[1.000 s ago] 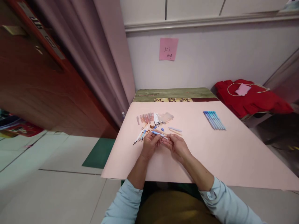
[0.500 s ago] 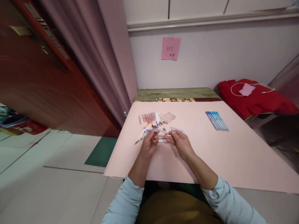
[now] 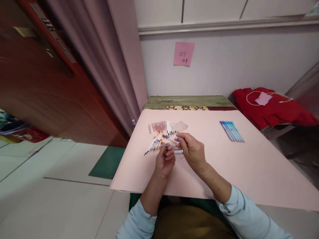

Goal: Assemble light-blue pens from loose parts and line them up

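Observation:
My left hand (image 3: 164,162) is closed around a pen part, and its round blue end (image 3: 166,144) points up at the fingertips; the rest of the part is hidden by the fingers. To its right, my right hand (image 3: 193,151) pinches a small blue pen cap (image 3: 175,139) between thumb and fingers, low over the table. Beyond the hands lie small brown pieces (image 3: 164,136). Pen refills and coloured barrels (image 3: 156,144) lie to the left of my left hand. White barrels (image 3: 178,152) are partly hidden behind my right hand.
Farther back on the pink-covered table (image 3: 249,172) are reddish clear barrels (image 3: 159,126), black-tipped white refills (image 3: 169,127) and clear pieces (image 3: 181,126). A row of blue pens (image 3: 232,131) lies at the right. A red cloth (image 3: 274,108) is beyond the table's right edge.
My right hand has moved forward from beside my left hand to the blue cap on the table and now pinches it. My left hand has turned its blue end upward.

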Motion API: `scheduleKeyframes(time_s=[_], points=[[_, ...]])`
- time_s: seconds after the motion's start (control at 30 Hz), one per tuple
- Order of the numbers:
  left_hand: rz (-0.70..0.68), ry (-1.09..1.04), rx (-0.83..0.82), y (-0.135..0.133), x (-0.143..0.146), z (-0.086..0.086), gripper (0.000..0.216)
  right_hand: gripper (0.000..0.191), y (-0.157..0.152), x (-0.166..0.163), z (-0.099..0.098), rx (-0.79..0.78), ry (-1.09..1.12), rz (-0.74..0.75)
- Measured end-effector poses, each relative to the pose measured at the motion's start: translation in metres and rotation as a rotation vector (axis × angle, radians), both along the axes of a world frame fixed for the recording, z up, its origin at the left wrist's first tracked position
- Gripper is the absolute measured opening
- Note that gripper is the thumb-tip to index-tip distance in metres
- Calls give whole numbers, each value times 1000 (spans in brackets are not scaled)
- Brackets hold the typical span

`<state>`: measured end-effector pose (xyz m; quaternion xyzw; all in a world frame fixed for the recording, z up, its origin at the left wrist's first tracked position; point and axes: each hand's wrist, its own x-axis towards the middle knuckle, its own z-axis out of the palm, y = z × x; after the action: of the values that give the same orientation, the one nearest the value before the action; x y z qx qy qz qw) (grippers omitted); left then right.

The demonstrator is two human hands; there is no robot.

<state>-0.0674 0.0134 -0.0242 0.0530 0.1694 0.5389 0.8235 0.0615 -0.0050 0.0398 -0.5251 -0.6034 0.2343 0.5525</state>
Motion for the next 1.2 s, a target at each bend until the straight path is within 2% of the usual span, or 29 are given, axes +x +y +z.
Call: scheduleKeyframes(time_s=[0.07, 0.17, 0.4, 0.73, 0.83, 1.03, 1.2], points=[[-21, -3, -2, -2, 1, 0, 23, 21, 0, -2, -1, 29, -69, 11], [-33, 18, -2, -3, 1, -2, 20, 21, 2, -1, -9, -13, -40, 1], [-42, 83, -26, -3, 2, -6, 18, 28, 3, 3, -17, -240, 346, 70], [-39, 66, -14, -5, 4, -6, 12, 23, 0, -7, -31, -200, 314, 14], [-28, 120, -14, -4, 5, -7, 9, 22, 2, -8, -35, -171, 239, -24], [10, 166, -28, -3, 7, -9, 8, 23, 3, -3, -39, 91, -217, -122], [9, 165, -2, -4, 8, -9, 9, 25, 1, 2, -43, 149, -284, -101]])
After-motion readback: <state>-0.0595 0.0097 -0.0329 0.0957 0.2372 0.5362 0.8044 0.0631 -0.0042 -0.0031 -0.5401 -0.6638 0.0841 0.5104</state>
